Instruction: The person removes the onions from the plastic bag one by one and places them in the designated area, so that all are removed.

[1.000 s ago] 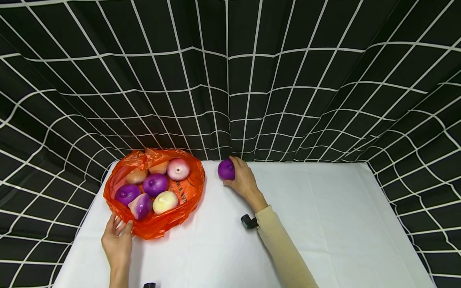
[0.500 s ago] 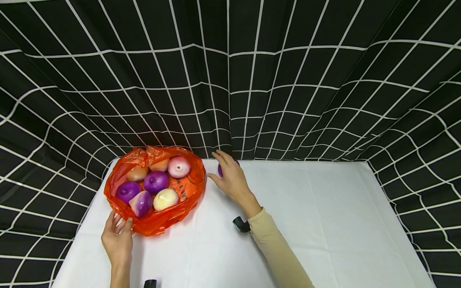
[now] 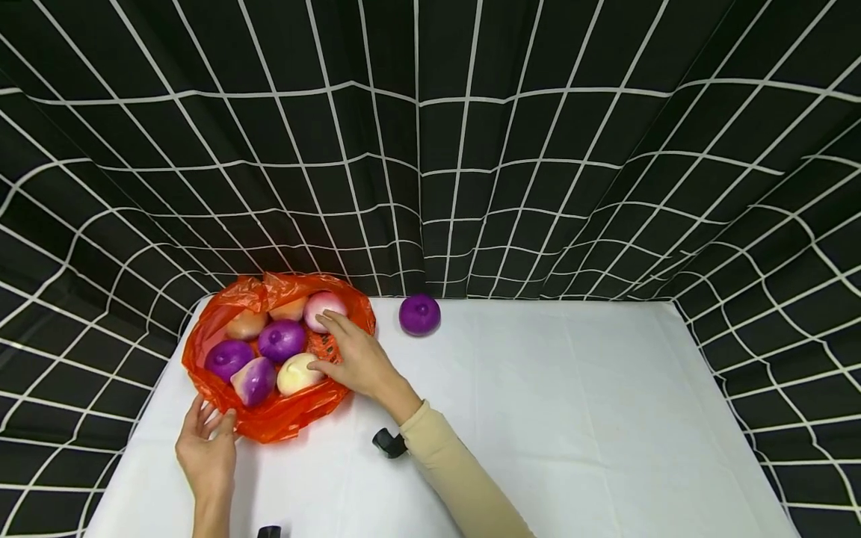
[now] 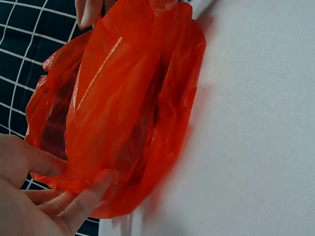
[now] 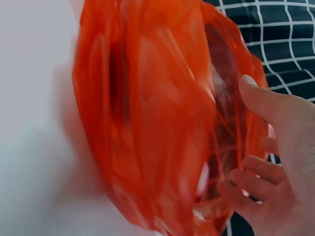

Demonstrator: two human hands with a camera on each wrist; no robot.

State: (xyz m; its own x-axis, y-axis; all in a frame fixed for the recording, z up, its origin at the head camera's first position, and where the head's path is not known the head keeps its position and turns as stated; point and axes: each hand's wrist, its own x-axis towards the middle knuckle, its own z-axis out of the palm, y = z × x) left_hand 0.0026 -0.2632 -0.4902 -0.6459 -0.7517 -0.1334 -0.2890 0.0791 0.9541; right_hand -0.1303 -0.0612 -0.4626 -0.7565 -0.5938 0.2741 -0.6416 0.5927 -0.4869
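An orange-red plastic bag (image 3: 269, 424) stands wide open at the left of the table, with several onions inside: purple ones such as the purple onion (image 3: 281, 341) in the middle, a pink onion (image 3: 323, 306) at the back right and a cream onion (image 3: 296, 376) at the front. My left hand (image 3: 210, 452) pinches the bag's near-left rim, thumb on one side and fingers on the other. Over the bag's right side, my right hand (image 3: 363, 360) reaches in with spread fingers, close to the pink and cream onions, holding nothing. One purple onion (image 3: 420, 314) rests alone on the table right of the bag.
A white cloth covers the table (image 3: 572, 418). Black curtains with a white grid (image 3: 511, 179) rise along the back and both sides. Dark wrist devices (image 3: 389, 443) show beside the right sleeve and at the bottom edge.
My right hand let go of the purple onion at the table's back and moved left over the bag. The left hand stays on the bag's rim.
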